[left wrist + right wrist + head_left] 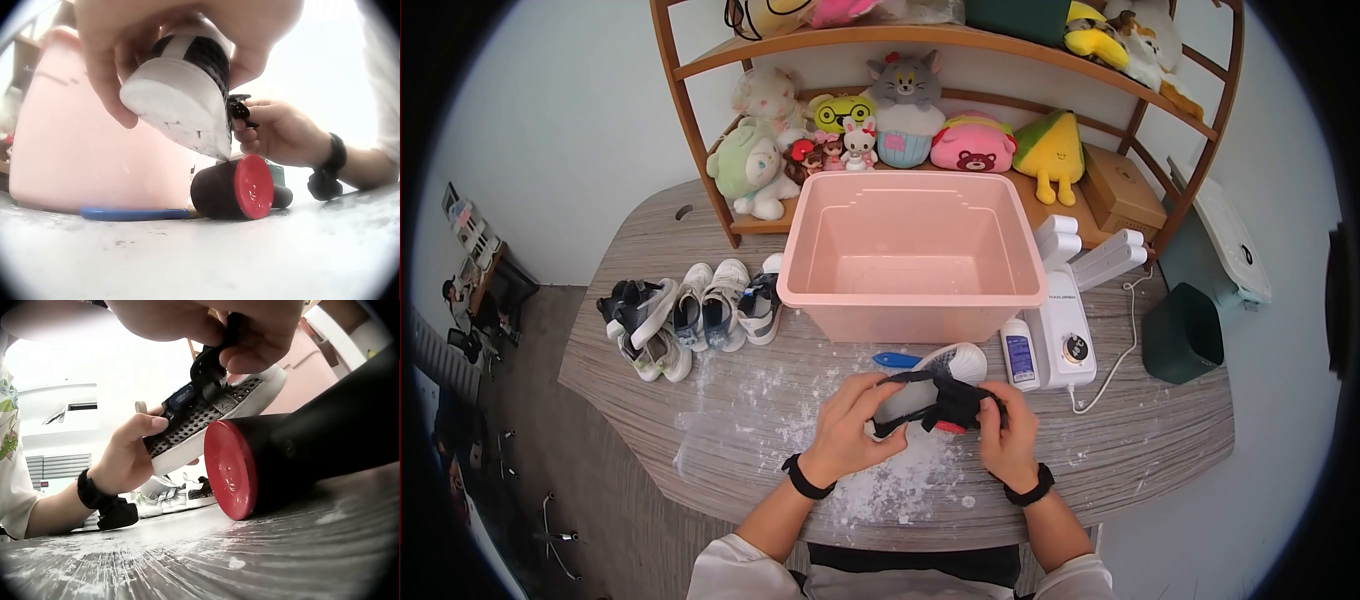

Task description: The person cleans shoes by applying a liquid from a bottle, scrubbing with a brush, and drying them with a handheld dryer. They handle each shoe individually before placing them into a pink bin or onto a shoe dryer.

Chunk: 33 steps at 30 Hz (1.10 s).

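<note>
A black mesh shoe (905, 402) with a white sole is held above the table, its heel end in the left hand (850, 425). The left wrist view shows the shoe's white heel and sole (175, 106) below that hand's fingers. In the right wrist view, the right hand (265, 337) pinches a black strap (209, 372) lifted from the shoe's upper, while the left thumb presses the shoe's side. From above, the right hand (1010, 440) is at the strap side. A black cylindrical tool with a red end (231, 472) lies on the table just beneath the shoe.
A pink bin (910, 325) stands behind the hands, with a blue-handled tool (895, 359) before it. Several shoes (690, 310) are at left. A bottle (1020, 355), white device (1065, 325) and green bin (1183, 335) are at right. White powder marks the table (730, 450).
</note>
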Each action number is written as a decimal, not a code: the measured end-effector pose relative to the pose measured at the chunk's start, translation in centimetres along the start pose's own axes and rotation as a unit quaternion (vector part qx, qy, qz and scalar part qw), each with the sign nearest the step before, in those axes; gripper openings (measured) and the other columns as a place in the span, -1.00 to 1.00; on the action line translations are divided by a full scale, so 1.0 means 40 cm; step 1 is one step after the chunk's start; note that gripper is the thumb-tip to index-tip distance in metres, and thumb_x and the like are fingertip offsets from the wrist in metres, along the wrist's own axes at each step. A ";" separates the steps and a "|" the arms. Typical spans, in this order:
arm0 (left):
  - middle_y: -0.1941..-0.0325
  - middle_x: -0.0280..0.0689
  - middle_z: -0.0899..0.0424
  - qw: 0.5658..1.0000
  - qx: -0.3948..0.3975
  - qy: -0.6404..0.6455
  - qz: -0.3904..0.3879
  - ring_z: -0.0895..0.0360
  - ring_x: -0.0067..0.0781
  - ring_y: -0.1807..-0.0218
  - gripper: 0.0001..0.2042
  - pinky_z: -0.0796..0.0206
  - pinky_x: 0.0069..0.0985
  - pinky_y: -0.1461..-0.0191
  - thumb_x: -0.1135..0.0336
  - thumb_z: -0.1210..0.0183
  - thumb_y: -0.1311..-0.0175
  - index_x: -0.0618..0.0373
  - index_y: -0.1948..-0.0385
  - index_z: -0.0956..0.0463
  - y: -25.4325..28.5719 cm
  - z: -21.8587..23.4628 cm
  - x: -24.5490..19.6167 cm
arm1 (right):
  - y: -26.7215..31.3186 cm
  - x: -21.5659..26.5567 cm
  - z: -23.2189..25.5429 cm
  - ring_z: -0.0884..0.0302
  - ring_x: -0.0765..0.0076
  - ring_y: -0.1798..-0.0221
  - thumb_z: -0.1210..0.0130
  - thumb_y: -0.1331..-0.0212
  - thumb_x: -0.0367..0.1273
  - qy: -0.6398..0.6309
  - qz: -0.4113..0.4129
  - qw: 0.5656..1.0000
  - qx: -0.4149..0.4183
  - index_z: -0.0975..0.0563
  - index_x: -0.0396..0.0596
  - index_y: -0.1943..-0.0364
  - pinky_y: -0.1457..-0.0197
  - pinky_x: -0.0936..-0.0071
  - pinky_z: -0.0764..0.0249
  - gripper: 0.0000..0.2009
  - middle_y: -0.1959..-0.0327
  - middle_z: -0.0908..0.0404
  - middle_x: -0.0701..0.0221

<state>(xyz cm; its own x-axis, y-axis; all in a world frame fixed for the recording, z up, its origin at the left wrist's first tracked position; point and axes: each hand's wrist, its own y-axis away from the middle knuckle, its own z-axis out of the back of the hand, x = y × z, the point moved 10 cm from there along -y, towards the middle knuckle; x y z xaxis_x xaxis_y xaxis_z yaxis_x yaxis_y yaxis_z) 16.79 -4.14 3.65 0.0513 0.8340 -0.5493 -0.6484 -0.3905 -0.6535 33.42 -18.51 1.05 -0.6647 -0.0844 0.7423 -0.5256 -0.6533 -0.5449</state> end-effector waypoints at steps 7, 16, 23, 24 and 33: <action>-0.03 -0.05 -0.63 0.999 -0.023 -0.031 0.004 -0.68 -0.06 0.05 -0.41 -0.58 -0.34 0.06 0.33 -0.55 0.14 0.22 -0.05 -0.60 0.002 0.003 -0.009 | 0.000 0.029 -0.012 -0.70 0.26 0.21 -0.35 -0.21 -0.48 -0.088 0.005 0.996 0.000 -0.53 -0.24 -0.10 0.09 0.39 -0.60 -0.62 0.05 -0.69 0.12; -0.11 -0.05 -0.59 0.997 0.008 -0.060 -0.053 -0.66 -0.01 0.01 -0.34 -0.61 -0.32 0.05 0.23 -0.60 0.10 0.23 -0.11 -0.56 0.014 -0.035 -0.045 | -0.001 0.105 -0.069 -0.65 0.13 0.28 -0.52 0.00 -0.34 0.086 0.137 0.982 0.097 -0.56 -0.17 0.18 0.27 0.32 -0.60 -0.62 0.15 -0.62 0.25; -0.11 -0.04 -0.59 0.998 -0.011 -0.049 -0.041 -0.64 0.00 -0.03 -0.37 -0.57 -0.29 -0.01 0.35 -0.55 0.12 0.22 -0.11 -0.56 0.007 -0.018 -0.033 | 0.000 0.119 -0.063 -0.66 0.09 0.34 -0.35 0.01 -0.51 0.110 0.187 0.973 0.077 -0.56 -0.23 0.22 0.30 0.28 -0.58 -0.74 0.15 -0.64 0.19; -0.12 -0.04 -0.59 0.998 -0.016 -0.041 -0.036 -0.64 0.01 -0.03 -0.39 -0.56 -0.28 -0.02 0.38 -0.53 0.12 0.22 -0.10 -0.56 0.007 -0.013 -0.030 | 0.001 0.122 -0.057 -0.66 0.07 0.34 -0.31 0.02 -0.53 0.111 0.188 0.974 0.066 -0.56 -0.22 0.21 0.29 0.27 -0.58 -0.75 0.16 -0.64 0.18; -0.16 -0.03 -0.55 0.996 -0.027 -0.075 -0.043 -0.56 0.11 -0.14 -0.40 -0.44 -0.11 -0.18 0.47 -0.44 0.16 0.17 -0.10 -0.55 0.009 0.000 -0.011 | -0.006 0.055 0.009 -0.66 0.07 0.35 -0.25 0.01 -0.58 0.101 0.119 0.987 -0.049 -0.54 -0.23 0.14 0.29 0.30 -0.59 -0.71 0.19 -0.67 0.16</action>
<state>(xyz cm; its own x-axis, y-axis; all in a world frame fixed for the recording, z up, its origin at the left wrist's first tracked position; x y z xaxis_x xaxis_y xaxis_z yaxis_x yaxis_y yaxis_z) 16.52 -4.66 3.66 -0.0120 0.9126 -0.4087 -0.6043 -0.3323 -0.7241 32.28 -18.81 2.98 -0.8625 -0.0695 0.5013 -0.3834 -0.5570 -0.7368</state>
